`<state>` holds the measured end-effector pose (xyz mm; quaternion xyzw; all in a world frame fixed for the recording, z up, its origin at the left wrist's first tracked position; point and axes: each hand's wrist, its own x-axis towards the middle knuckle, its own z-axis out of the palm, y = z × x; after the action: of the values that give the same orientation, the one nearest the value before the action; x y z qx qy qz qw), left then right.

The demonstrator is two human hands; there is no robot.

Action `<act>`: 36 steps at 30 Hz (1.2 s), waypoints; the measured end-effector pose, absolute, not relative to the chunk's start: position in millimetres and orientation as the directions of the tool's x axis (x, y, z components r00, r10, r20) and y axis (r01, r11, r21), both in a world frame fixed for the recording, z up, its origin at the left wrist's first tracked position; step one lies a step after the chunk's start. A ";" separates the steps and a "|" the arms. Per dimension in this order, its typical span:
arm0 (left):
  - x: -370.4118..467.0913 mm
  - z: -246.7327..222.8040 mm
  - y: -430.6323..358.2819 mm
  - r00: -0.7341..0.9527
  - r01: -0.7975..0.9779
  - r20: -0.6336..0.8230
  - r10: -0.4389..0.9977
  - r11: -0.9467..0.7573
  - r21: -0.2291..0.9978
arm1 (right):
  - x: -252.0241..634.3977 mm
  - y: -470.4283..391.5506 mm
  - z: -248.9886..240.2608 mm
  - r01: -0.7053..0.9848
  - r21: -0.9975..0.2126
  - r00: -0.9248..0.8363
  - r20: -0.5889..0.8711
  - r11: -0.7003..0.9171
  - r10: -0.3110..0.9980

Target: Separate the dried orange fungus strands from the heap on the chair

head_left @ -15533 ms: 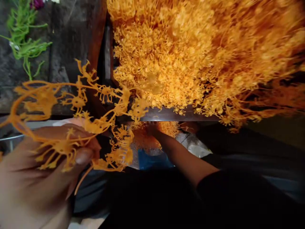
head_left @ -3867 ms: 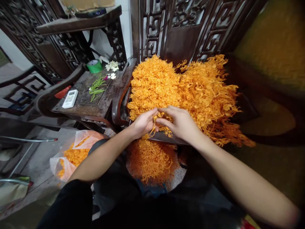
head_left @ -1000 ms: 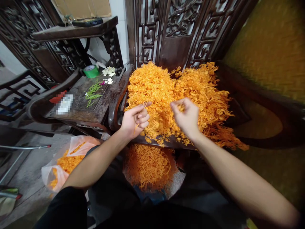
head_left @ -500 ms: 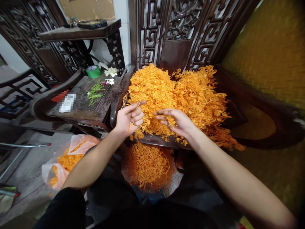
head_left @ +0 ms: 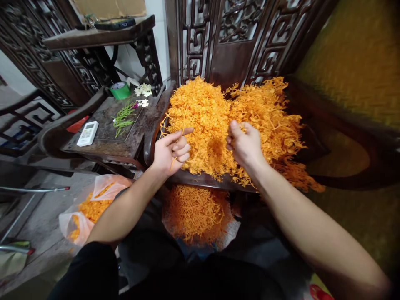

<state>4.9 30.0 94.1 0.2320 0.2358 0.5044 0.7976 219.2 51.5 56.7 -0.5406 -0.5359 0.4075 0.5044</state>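
Observation:
A large heap of orange, stringy, branching pieces [head_left: 200, 108] lies on a dark wooden seat [head_left: 215, 183]. My left hand [head_left: 173, 152] is at the heap's front left, its thumb and fingers closed on a thin orange strand, with one finger pointing right. To the right, my right hand [head_left: 245, 143] is closed in front of the heap, fingertips pinched; a bit of orange shows at them, too small to make out. Below the seat edge, more orange strands [head_left: 196, 212] fill a bag-lined container between my legs.
On the small wooden table at left are a white remote [head_left: 88, 133], green tape [head_left: 120, 90], green stems [head_left: 124, 118] and white flowers [head_left: 143, 89]. A plastic bag with orange pieces [head_left: 93, 206] sits on the floor. A carved screen [head_left: 233, 62] stands behind.
My right hand has moved right and slightly up, and its fingers have closed. The orange piece that hung between my hands is gone from there. My left hand has hardly moved.

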 end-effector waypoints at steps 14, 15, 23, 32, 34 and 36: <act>3.5 92.8 24.5 0.362 -0.644 0.047 0.931 0.214 0.734 | 182.2 0.6 65.1 0.133 -0.966 -0.425 -0.257 -0.221 0.868; 4.2 92.4 23.3 0.362 -0.638 0.054 0.930 0.205 0.743 | 179.1 0.2 63.8 0.057 -0.964 -0.431 -0.260 -0.261 0.864; 12.5 86.1 23.3 0.238 -0.622 0.128 0.963 0.050 0.781 | 170.6 4.0 61.3 -0.396 -0.879 -0.229 -0.186 -0.266 0.956; 13.9 67.6 4.5 0.664 0.301 0.600 0.446 -0.894 0.332 | 184.1 20.7 61.1 -0.473 -0.878 0.028 -0.093 -0.069 0.995; 15.9 61.6 -1.4 0.804 0.347 0.500 0.322 -0.937 0.045 | 194.5 27.6 63.9 -0.494 -0.868 -0.003 -0.057 -0.051 0.998; 16.4 56.2 -4.8 0.844 0.342 0.459 0.279 -0.938 -0.058 | 204.8 31.9 67.1 -0.514 -0.855 -0.089 -0.033 -0.075 0.995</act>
<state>16.4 -4.8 56.2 0.9576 0.1621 0.2280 -0.0691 204.8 31.9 67.1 -0.3419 -0.3521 0.6484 0.5820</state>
